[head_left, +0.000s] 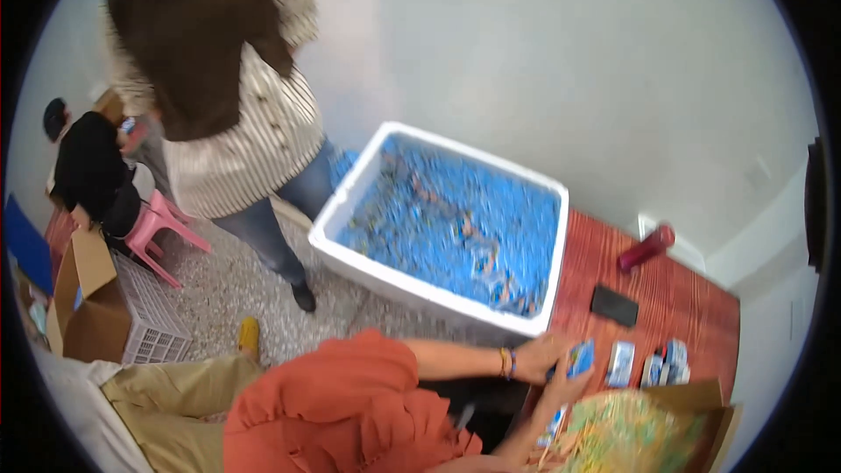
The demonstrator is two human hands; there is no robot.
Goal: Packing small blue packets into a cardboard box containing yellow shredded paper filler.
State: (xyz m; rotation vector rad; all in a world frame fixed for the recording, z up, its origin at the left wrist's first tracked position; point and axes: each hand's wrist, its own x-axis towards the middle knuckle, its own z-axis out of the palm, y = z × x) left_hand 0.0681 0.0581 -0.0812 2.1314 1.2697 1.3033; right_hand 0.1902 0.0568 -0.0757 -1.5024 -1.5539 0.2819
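Note:
A small blue packet (581, 357) is held up at the right, over the edge of the red wood-grain table. My left hand (536, 359), with bracelets at its wrist, closes on the packet from the left. From below, my right hand (561, 390) meets its lower edge with bent fingers; blur hides its exact grip. Just beneath my hands stands an open cardboard box (718, 425) full of green, yellow and orange packets. Beside the held packet lie a white-and-blue packet (621, 363) and a small pile of similar packets (667, 363).
A large white foam box (429, 289) of blue packets stands ahead. On the table (692, 307) are a black phone (614, 306) and a red bottle (646, 248). One person (236, 114) stands at the left; another (96, 171) sits on a pink stool (162, 228) near a grey crate (153, 320).

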